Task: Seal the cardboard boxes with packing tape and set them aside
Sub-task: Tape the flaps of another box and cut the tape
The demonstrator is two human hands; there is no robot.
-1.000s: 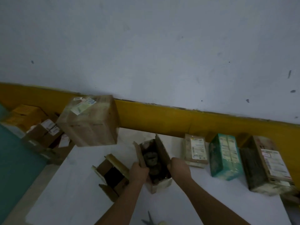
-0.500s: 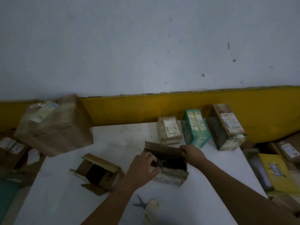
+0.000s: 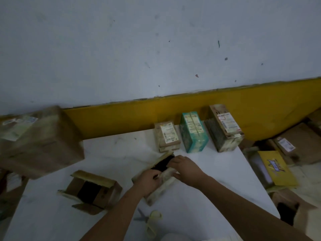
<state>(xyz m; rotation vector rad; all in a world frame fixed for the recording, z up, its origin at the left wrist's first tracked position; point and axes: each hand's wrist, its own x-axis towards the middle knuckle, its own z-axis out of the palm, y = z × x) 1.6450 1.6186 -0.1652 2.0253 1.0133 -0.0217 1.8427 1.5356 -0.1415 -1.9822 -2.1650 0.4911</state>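
A: Since the small box (image 3: 156, 192) lay with its mouth wide and one flap standing half a second back, we log the flaps as drawn most of the way over. Only a dark gap at the far end is left showing.

B: Agreed. Position: on the white bench (image 3: 112, 153), mid-field, just in front of the row of three parcels (image 3: 193, 133) against the yellow skirting. It has been swung round too. A second back it stood end-on to us; now it lies slantwise.

A: Hands next. The left hand (image 3: 147, 181) has come over the near end, fingers curled down onto the box. The right hand (image 3: 185, 169) grips the right-hand flap, thumb under and fingers over, and is bringing it inward.

B: Both hands on the one box, then. Neither is free.

A: Our reading for the task: the folding is nearly done and there is no tape on this box yet. One hand will have to pin the flaps shut while the other goes for tape.

B: At the near edge of the bench, between the forearms, lie the scissors (image 3: 141, 215) with something pale yellow beside them. It is too smeared for us to say whether that is the tape roll or only the handles.

A: The other open box (image 3: 92, 188), to the left, has not moved. Its flaps are splayed and no hand is on it, so it waits its turn. By our count two boxes remain to seal, this one the further along.
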